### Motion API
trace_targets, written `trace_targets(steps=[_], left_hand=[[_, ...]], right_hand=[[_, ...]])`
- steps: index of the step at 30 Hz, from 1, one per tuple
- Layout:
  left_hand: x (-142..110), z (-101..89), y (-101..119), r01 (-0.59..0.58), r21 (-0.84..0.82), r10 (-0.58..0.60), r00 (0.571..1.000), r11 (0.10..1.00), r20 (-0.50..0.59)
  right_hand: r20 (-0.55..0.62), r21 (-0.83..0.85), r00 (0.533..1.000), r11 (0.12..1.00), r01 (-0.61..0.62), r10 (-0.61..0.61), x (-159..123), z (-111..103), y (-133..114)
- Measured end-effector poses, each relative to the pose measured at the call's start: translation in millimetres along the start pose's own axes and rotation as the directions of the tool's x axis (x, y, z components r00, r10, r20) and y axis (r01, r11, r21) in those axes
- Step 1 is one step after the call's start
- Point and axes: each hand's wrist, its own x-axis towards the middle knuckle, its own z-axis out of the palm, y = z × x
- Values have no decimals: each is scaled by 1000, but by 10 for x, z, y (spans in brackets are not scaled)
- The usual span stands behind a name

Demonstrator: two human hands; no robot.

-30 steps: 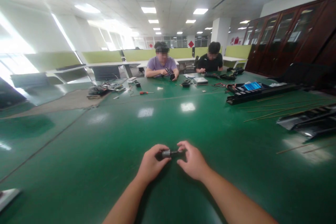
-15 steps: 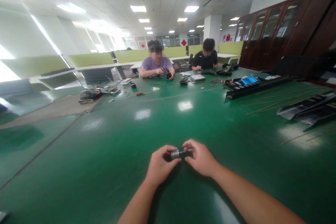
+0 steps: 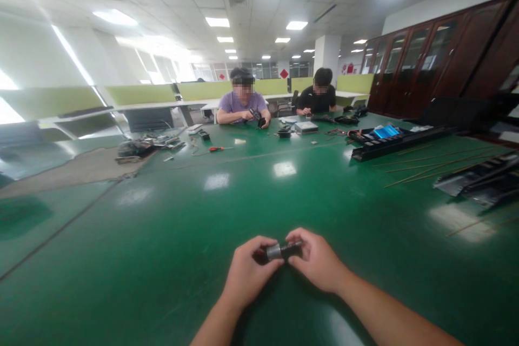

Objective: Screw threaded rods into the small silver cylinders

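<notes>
Low in the middle of the view, a small silver-and-black cylindrical part (image 3: 274, 252) is held level just above the table. Its exact kind is too small and blurred to make out. My left hand (image 3: 250, 269) is closed around its left end, with the thumb below and fingers above; a bit of red shows inside the palm. My right hand (image 3: 320, 262) pinches the black right end between thumb and fingers. The palms hide both ends of the part.
Beneath is a green table (image 3: 170, 259). A red screwdriver (image 3: 217, 148) lies farther off, black trays (image 3: 393, 143) and thin rods (image 3: 430, 167) at right, a cloth (image 3: 81, 173) at left. Two people (image 3: 243, 102) handle parts across the table.
The camera view has tilted up slightly, so my hands and the part appear a little lower. Both hands keep the same hold on the part.
</notes>
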Motion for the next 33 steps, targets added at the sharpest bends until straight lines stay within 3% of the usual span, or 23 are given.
trace_targets(steps=[8, 17, 25, 33], left_hand=[[-7, 18, -4, -40, 3, 40, 999, 999, 5], [-21, 10, 11, -44, 29, 42, 997, 999, 69], [-65, 58, 36, -40, 86, 39, 999, 996, 14], [-97, 55, 76, -36, 95, 36, 999, 995, 9]], right_hand=[[48, 77, 998, 996, -36, 33, -1, -29, -90], [60, 60, 992, 991, -117, 114, 2, -16, -33], [53, 34, 990, 990, -134, 132, 4, -53, -58], [77, 120, 986, 980, -160, 151, 11, -57, -45]])
